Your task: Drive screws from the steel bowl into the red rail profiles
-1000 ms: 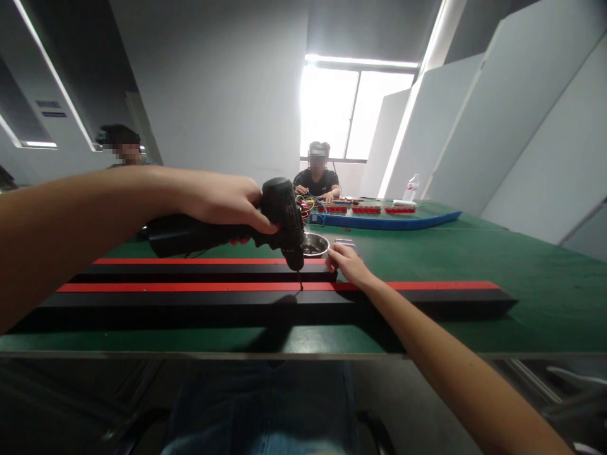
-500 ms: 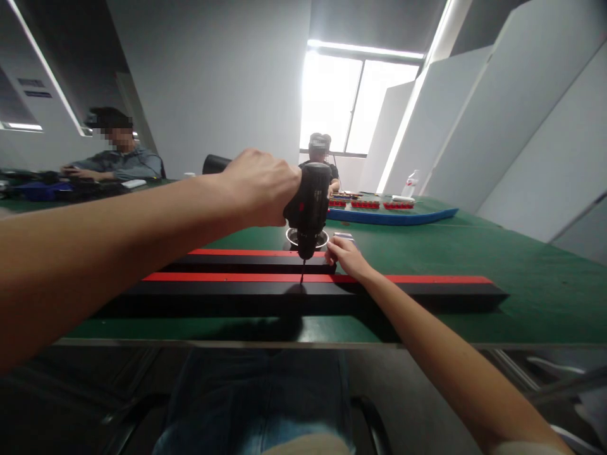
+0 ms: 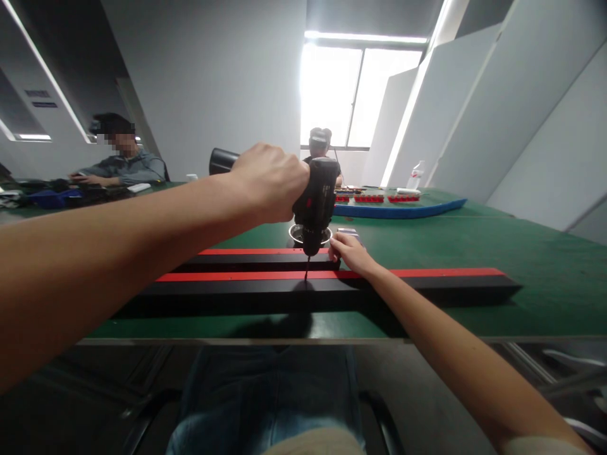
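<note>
My left hand (image 3: 275, 180) is wrapped round the handle of a black power drill (image 3: 317, 196), which points down. The thin bit meets the near long black bar (image 3: 441, 291) at its red top strip. My right hand (image 3: 348, 251) has its fingers drawn together just behind that bar, near the end of a second black and red bar (image 3: 270, 260); whatever those fingers hold is too small to tell. A round metal bowl (image 3: 296, 235) stands behind the drill, partly hidden by it. A small light-coloured box (image 3: 351, 234) lies behind my right hand.
A long blue strip (image 3: 408, 210) lies across the green table (image 3: 474, 240), with several red racks (image 3: 368, 198) and a clear bottle (image 3: 417, 174) behind it. One person (image 3: 126, 163) sits at the far left, another (image 3: 319, 144) beyond the table.
The view has shifted slightly, so the bars, drill and hands appear a little further right and higher. The grip on the drill and the bit's place on the near bar look the same.
</note>
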`<control>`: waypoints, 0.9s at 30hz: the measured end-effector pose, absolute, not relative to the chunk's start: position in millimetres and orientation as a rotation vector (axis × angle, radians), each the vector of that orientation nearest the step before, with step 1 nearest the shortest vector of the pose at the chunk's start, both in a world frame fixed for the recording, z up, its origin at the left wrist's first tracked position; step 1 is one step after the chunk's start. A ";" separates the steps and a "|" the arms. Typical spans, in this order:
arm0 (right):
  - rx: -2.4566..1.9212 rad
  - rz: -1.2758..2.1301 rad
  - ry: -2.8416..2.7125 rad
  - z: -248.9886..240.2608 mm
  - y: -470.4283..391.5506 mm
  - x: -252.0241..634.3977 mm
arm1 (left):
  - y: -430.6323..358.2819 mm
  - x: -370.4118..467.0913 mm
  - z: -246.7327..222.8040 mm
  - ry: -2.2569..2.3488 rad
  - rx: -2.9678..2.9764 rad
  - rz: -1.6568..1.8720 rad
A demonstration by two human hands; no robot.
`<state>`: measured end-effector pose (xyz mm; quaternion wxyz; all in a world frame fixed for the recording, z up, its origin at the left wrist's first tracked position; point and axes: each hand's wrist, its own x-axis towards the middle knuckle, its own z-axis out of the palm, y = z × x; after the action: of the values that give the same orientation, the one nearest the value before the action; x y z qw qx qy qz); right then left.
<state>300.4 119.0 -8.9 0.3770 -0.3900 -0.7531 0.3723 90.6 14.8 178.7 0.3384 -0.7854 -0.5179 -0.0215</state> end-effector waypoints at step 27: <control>-1.529 0.224 -2.169 -14.9 98.7 471.3 | -7.2 35.7 188.3 -1.930 -2.594 -0.275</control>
<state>471.3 98.7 -14.9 0.2371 -0.5578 -0.7912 0.0817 35.7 -7.2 188.3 -0.0517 -0.7983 -0.5941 -0.0847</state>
